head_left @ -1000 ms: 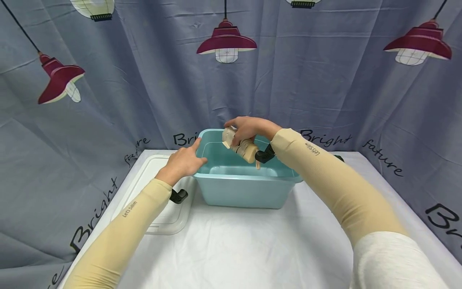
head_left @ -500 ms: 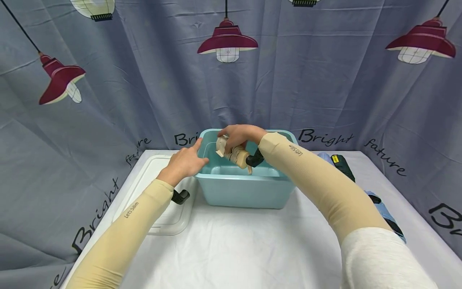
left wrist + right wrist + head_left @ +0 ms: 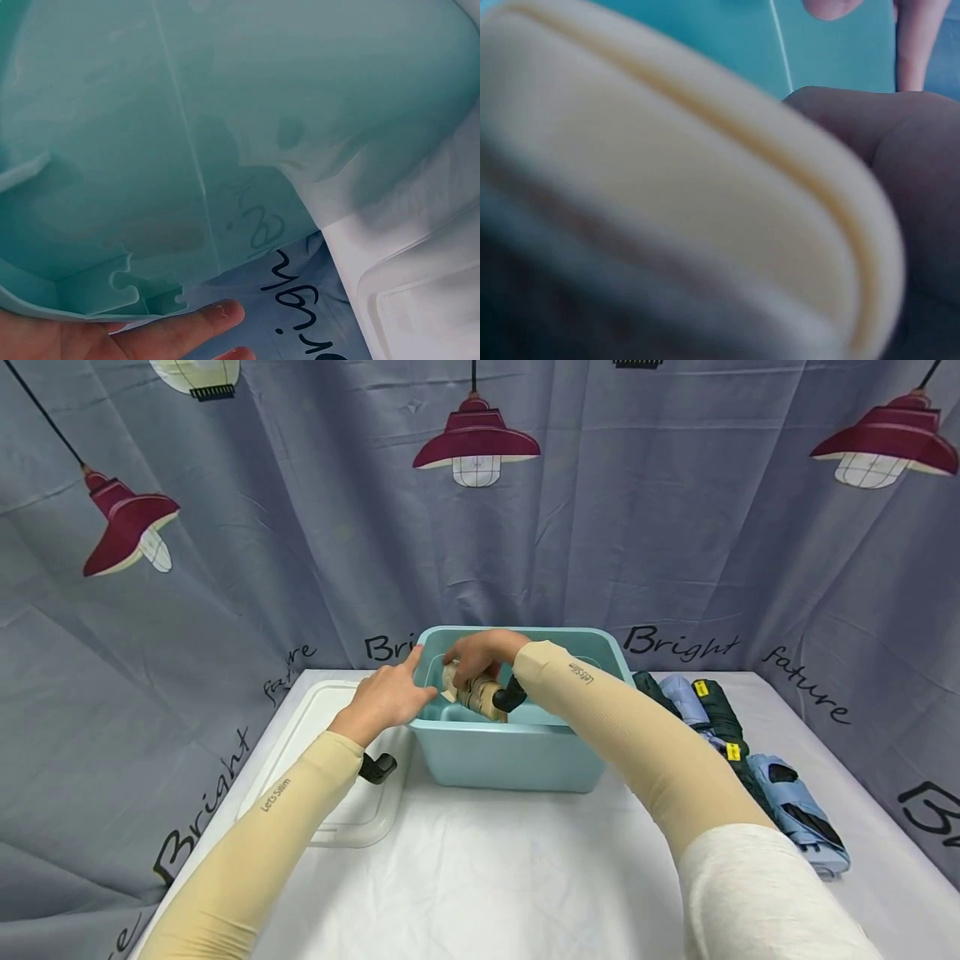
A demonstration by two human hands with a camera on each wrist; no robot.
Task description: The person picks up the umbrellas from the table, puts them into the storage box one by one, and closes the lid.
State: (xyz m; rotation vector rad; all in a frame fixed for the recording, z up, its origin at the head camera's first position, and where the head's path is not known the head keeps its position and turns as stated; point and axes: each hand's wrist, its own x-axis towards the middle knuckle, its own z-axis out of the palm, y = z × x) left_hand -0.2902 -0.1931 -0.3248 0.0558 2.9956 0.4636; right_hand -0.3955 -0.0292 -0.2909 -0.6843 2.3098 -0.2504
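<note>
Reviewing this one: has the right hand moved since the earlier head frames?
Yes. Against the blue-green tub in the head view, the right hand has moved left and lower, nearer the tub's left wall.

stretches both arms [image 3: 247,843] forward, extends index finger [image 3: 412,658] and thumb [image 3: 426,695] on left hand [image 3: 384,695], curls fingers [image 3: 457,667] of right hand [image 3: 486,652] downward.

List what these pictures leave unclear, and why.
Held beige item: what it is; partly covered by the right hand in the head view, blurred in the right wrist view.
Rolled bundles: how many; the right sleeve hides part of them in the head view.
White lid: whole outline; crossed by the left sleeve in the head view, cropped by the left wrist view's edges.
</note>
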